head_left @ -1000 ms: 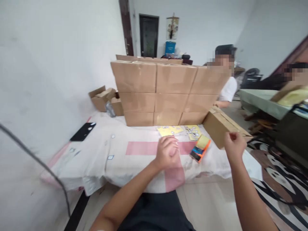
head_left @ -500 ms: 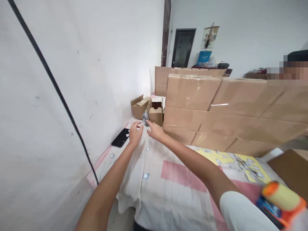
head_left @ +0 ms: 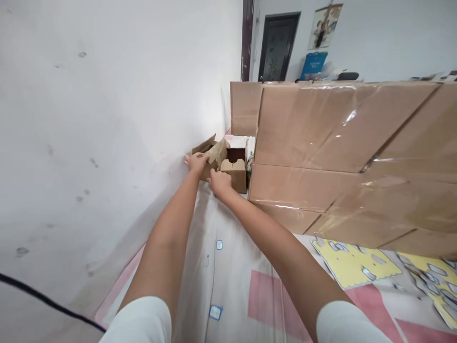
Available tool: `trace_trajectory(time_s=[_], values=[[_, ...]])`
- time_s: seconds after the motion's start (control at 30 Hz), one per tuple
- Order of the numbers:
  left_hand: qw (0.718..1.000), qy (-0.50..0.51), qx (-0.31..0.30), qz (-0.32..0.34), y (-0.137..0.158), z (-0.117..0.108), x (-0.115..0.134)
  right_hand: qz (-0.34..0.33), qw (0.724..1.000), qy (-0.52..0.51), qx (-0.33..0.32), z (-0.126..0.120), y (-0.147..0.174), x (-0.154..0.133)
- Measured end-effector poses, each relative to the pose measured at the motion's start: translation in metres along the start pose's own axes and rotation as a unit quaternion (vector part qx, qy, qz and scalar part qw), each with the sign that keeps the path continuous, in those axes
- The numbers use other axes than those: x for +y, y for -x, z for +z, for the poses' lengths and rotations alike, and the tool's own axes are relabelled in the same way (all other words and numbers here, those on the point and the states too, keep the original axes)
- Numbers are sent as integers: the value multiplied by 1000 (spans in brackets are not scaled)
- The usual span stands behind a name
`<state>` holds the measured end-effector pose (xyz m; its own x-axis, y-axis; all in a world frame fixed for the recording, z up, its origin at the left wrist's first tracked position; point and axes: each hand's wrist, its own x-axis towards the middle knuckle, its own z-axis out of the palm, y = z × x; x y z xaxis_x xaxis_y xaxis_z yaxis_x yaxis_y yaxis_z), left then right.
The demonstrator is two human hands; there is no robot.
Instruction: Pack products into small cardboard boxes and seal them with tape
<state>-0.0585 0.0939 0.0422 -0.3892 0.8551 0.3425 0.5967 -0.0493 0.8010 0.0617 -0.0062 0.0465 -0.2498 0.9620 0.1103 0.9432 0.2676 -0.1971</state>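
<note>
A small brown cardboard box (head_left: 210,174) with raised flaps stands against the wall. My left hand (head_left: 197,162) grips its left side and near top edge, fingers bent over the cardboard. My right hand (head_left: 220,182) is closed at the box's near right corner, its fingertips partly hidden. Just right of that hand stands a second small open box (head_left: 238,180), with a notched front flap and a dark inside. Both boxes rest on the patterned cloth (head_left: 232,257).
Large taped cartons (head_left: 307,128) are stacked along the right. A white wall (head_left: 89,119) borders the left side, with a black cable (head_left: 50,299) low in front of it. Yellow patches (head_left: 357,262) mark the cloth at right. A dark door (head_left: 279,47) stands far back.
Both my hands have moved forward from above the cloth onto the left small box. My view has come nearer the boxes. The black flat object and the person at right no longer show.
</note>
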Motion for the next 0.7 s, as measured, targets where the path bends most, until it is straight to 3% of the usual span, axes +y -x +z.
trace_trajectory(time_s=[0.1, 0.23, 0.37, 0.47, 0.57, 0.7], values=[[996, 33, 81, 5, 28, -15, 16, -2, 1000, -15, 8, -14, 26, 3], [981, 87, 155, 82, 87, -72, 36, -37, 998, -42, 17, -30, 95, -3], [955, 117, 231, 147, 175, -145, 39, -50, 995, -82, 31, -37, 192, 5], [942, 126, 261, 169, 254, -184, 34, -31, 977, -180, 107, -43, 266, 34], [939, 137, 259, 180, 325, -201, 27, -36, 936, -291, 193, -58, 332, 73], [940, 174, 215, 198, 386, -196, 24, -13, 893, -385, 233, -95, 399, 114]])
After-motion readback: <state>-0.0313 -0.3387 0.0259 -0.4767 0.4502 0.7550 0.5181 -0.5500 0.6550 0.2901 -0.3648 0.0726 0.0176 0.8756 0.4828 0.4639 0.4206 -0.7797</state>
